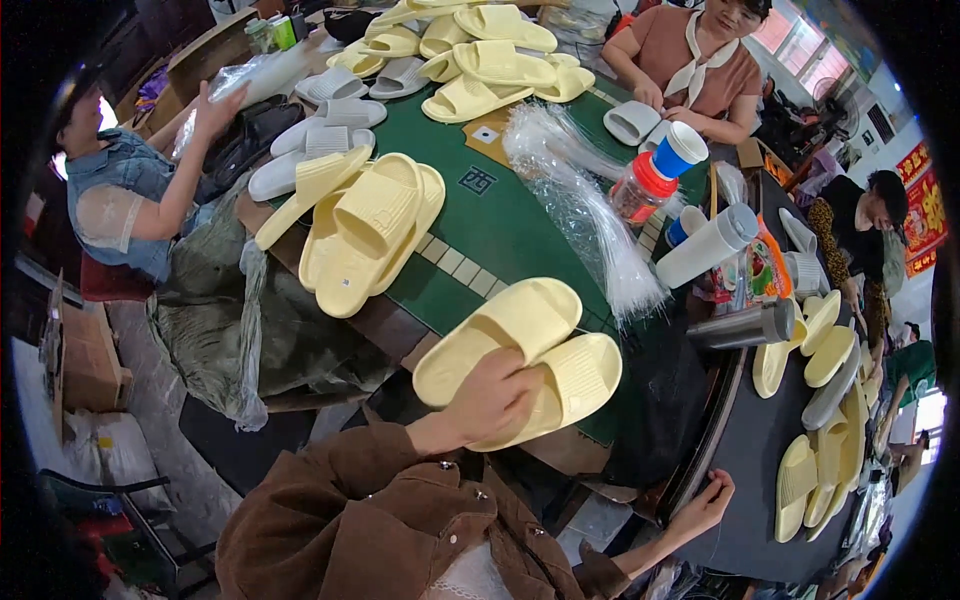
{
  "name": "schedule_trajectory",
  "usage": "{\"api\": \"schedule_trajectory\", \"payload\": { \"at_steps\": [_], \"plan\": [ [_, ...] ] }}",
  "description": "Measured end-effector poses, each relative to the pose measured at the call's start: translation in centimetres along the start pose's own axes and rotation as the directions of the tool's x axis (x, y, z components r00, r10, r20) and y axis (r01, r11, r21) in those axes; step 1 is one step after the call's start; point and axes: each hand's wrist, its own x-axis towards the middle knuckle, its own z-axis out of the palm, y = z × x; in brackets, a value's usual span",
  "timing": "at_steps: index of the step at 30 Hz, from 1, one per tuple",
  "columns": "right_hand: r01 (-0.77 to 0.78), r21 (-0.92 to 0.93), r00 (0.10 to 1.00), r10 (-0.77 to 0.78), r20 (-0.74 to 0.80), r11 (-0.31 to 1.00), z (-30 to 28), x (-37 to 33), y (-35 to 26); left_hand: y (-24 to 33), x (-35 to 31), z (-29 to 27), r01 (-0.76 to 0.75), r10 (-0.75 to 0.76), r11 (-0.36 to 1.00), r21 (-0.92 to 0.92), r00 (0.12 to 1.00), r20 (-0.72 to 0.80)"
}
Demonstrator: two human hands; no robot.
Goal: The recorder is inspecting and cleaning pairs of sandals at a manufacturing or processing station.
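Observation:
A pair of pale yellow slippers [520, 360] lies side by side at the near edge of the green table. My left hand [490, 398] grips the pair where the two meet, its fingers bent over their inner edges; the fingertips are partly hidden. Beside the black belt's edge is my right hand [703, 502], fingers curled with the tips close together; what they pinch, if anything, is too small to make out. More yellow slippers [375, 225] overlap in a stack left of the pair. Clear thin plastic strands [600, 220] lie in a bundle beyond it.
Yellow slippers [490, 65] pile up at the far side, with grey slippers [320, 135] to the left. A red-lidded jar [640, 190], white bottle [708, 245] and steel tumbler [740, 325] stand at right. The black belt [735, 440] carries slippers. Co-workers sit left and far right.

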Motion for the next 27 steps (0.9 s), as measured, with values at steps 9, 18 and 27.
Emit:
{"api": "schedule_trajectory", "payload": {
  "at_steps": [9,18,27],
  "plan": [
    [-0.020,-0.028,0.999,0.021,0.029,0.999,0.6,0.1,-0.8,-2.4,5.0,-16.7,0.113,0.114,0.914,0.390,0.851,-0.513],
    [-0.005,0.011,1.000,0.005,-0.011,1.000,0.6,0.1,0.0,-17.2,9.4,-27.8,0.374,0.135,0.672,0.639,0.787,-0.603],
    [-0.082,0.091,0.994,0.088,-0.063,0.992,0.2,-0.1,-0.1,-27.4,9.2,-32.1,0.379,-0.253,0.867,0.323,0.895,-0.368]
  ]
}}
